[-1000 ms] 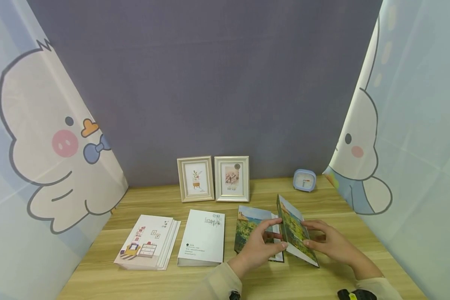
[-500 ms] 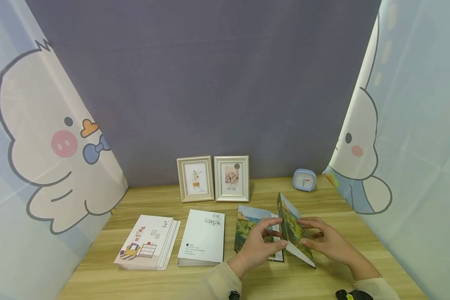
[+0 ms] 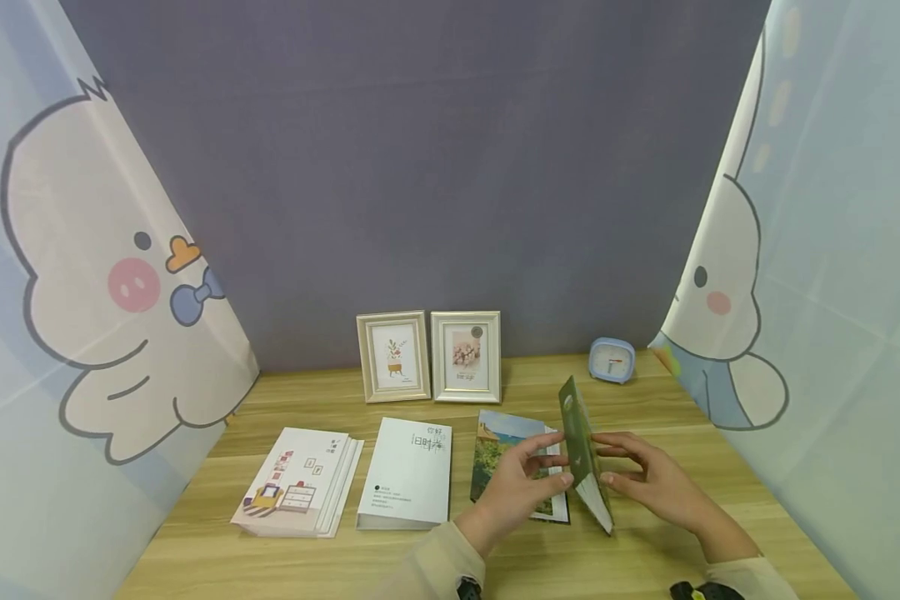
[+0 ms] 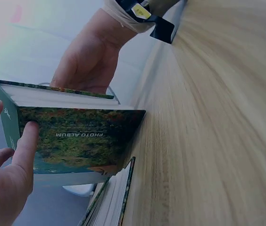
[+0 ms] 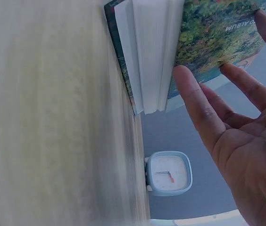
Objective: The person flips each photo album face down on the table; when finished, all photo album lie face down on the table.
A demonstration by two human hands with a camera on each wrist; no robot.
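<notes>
On the table (image 3: pixel 345 571), near right, we see a photo album (image 3: pixel 579 437) tilted on edge, left hand (image 3: pixel 513 487) and right hand (image 3: pixel 656 481) touching opposite sides, fingers loosely spread. We judge the step as steadying it; the next move seems to call for even support, clear of the similar album (image 3: pixel 491 458) lying just left.

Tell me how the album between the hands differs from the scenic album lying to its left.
The held album is on edge, spine up; the lying album rests with a cover up. The left hand and right hand touch the held album; the lying album sits partly hidden behind the left hand. Both have leafy scenic covers and white pages.
</notes>
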